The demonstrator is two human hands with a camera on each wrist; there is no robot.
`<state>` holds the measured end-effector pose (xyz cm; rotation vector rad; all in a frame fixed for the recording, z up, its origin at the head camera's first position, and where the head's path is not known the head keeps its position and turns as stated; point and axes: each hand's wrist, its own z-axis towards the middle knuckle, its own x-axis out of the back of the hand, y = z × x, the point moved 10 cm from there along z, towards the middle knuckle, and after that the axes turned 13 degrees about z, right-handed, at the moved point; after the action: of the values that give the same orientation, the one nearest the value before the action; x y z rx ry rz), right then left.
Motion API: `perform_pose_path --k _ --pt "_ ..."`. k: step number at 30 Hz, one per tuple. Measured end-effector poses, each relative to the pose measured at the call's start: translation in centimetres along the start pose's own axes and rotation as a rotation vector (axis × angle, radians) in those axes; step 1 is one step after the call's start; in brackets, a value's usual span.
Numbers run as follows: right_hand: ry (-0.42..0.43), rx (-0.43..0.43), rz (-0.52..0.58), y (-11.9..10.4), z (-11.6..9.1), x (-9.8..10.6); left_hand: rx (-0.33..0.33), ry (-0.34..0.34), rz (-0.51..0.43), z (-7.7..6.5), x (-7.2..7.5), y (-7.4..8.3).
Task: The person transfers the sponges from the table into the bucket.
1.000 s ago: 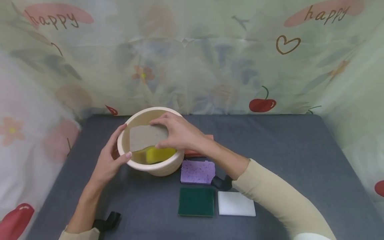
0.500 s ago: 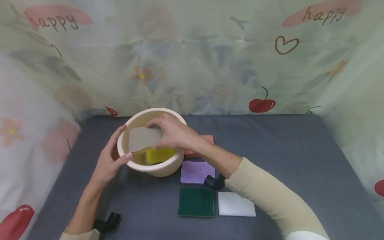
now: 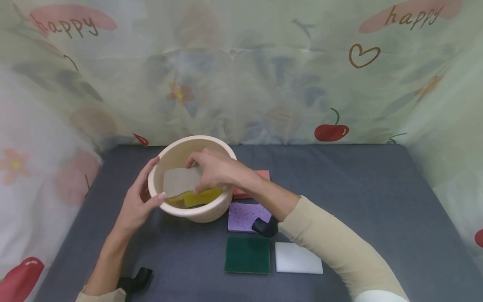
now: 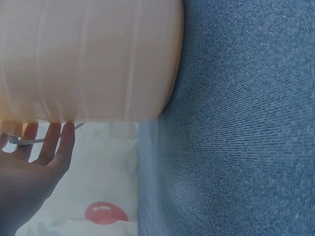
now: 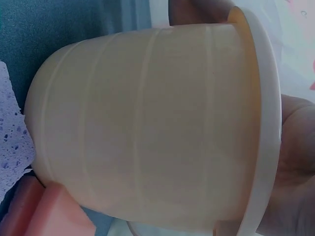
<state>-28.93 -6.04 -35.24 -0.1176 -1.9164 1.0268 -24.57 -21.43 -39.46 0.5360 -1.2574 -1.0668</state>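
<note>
Left of centre in the head view, the cream bucket [image 3: 207, 215] looks light, stiff and smooth, best steadied by its lip; the left hand [image 3: 137, 201] grips it there, half spread. Inside, the right hand [image 3: 216, 170] pinches the grey sponge [image 3: 179, 180], seemingly soft and light, best held by opposite edges, beside the smaller-looking yellow sponge [image 3: 205, 197].

Left of centre, we are seeing a cream bucket [image 3: 205, 214], a grey slab [image 3: 179, 181], a yellow block [image 3: 205, 197]. Mid-frame and below, we are noting a coral block [image 3: 240, 193], speckled purple pad [image 3: 242, 216], dark green pad [image 3: 247, 255], white pad [image 3: 297, 257]. Across the top, pale backdrop [image 3: 245, 79] is carrying brown lettering [image 3: 68, 27].
</note>
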Motion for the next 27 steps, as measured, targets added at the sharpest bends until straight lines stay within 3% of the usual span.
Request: perform_pose_path --k 17,22,27 --pt "-0.050 -0.080 -0.054 0.61 0.49 -0.90 0.000 0.001 0.000 -0.02 -0.04 -0.02" --pt "-0.067 -0.070 -0.059 0.57 0.62 -1.09 -0.004 0.004 -0.020 -0.02 -0.04 -0.04" --pt "-0.050 -0.020 0.019 0.22 0.79 -0.88 -0.003 0.004 -0.035 0.04 -0.02 -0.09"
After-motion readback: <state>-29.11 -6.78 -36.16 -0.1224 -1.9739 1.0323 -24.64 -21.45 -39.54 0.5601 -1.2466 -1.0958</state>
